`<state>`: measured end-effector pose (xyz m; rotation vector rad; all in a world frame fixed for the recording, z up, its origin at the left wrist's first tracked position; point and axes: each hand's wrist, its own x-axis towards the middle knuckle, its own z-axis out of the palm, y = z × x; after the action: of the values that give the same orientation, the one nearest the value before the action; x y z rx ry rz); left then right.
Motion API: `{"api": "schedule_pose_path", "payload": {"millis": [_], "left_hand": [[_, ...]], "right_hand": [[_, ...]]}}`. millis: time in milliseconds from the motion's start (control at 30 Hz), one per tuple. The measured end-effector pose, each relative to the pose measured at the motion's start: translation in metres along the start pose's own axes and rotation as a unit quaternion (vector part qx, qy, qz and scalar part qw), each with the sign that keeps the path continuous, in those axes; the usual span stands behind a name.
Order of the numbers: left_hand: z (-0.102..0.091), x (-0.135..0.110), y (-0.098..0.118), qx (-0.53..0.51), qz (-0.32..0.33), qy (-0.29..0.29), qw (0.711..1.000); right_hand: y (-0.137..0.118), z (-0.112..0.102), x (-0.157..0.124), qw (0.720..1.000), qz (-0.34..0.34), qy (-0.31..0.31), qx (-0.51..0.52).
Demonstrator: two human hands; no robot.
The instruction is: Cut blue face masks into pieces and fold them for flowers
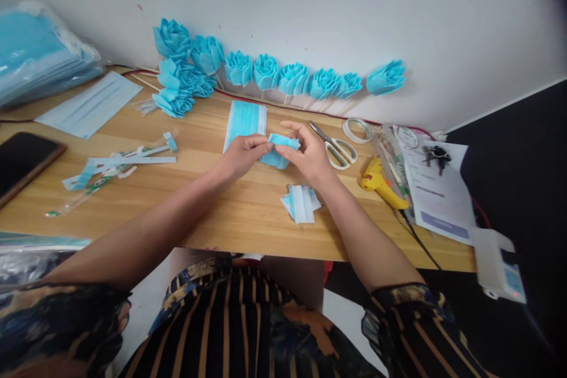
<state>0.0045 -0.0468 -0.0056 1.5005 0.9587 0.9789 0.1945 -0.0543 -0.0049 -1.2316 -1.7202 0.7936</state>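
Both hands meet over the middle of the wooden table (248,218). My left hand (243,153) pinches the left end of a small folded blue mask piece (279,150). My right hand (310,156) grips the same piece from the right, fingers curled around it. A flat blue face mask (245,120) lies just behind the hands. A small stack of cut blue and white pieces (301,202) rests on the table below my right wrist.
Several blue fabric roses (266,71) line the wall. Scissors (336,147), a tape roll (357,129), a yellow glue gun (381,183) and papers with keys (436,189) lie to the right. Cut strips (119,165), a phone (22,162) and bagged masks (39,53) sit to the left.
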Motion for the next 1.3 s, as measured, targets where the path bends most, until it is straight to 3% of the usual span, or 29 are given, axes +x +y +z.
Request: {"api": "schedule_pose_path", "payload": {"millis": [100, 200, 433, 600, 767, 1000, 1133, 1300], "left_hand": [[-0.003, -0.001, 0.0, -0.027, -0.024, 0.008, 0.999], [-0.004, 0.0, -0.002, -0.058, -0.042, 0.008, 0.997], [-0.003, 0.004, -0.005, -0.181, -0.063, 0.003, 0.981], [-0.003, 0.005, -0.006, -0.212, -0.061, 0.016, 0.975], [-0.002, 0.007, -0.004, -0.228, -0.081, 0.043, 0.969], [0.001, 0.004, -0.001, -0.24, -0.099, 0.067, 0.963], [0.002, 0.003, -0.001, -0.239, -0.106, 0.065, 0.963], [0.005, 0.002, 0.002, -0.23, -0.115, 0.063, 0.964]], "right_hand": [[0.01, 0.001, 0.002, 0.996, 0.037, -0.045, 0.06], [0.015, 0.002, 0.004, 0.995, 0.044, -0.052, 0.07], [0.006, 0.001, 0.003, 0.998, 0.019, -0.03, -0.043], [0.01, 0.0, 0.005, 0.996, -0.009, -0.031, -0.082], [0.004, -0.02, 0.005, 0.99, -0.026, -0.065, -0.119], [-0.024, -0.063, -0.047, 0.961, -0.057, -0.135, -0.236], [-0.022, -0.08, -0.077, 0.932, -0.103, -0.202, -0.284], [-0.013, -0.085, -0.089, 0.913, -0.157, -0.254, -0.278]]}}
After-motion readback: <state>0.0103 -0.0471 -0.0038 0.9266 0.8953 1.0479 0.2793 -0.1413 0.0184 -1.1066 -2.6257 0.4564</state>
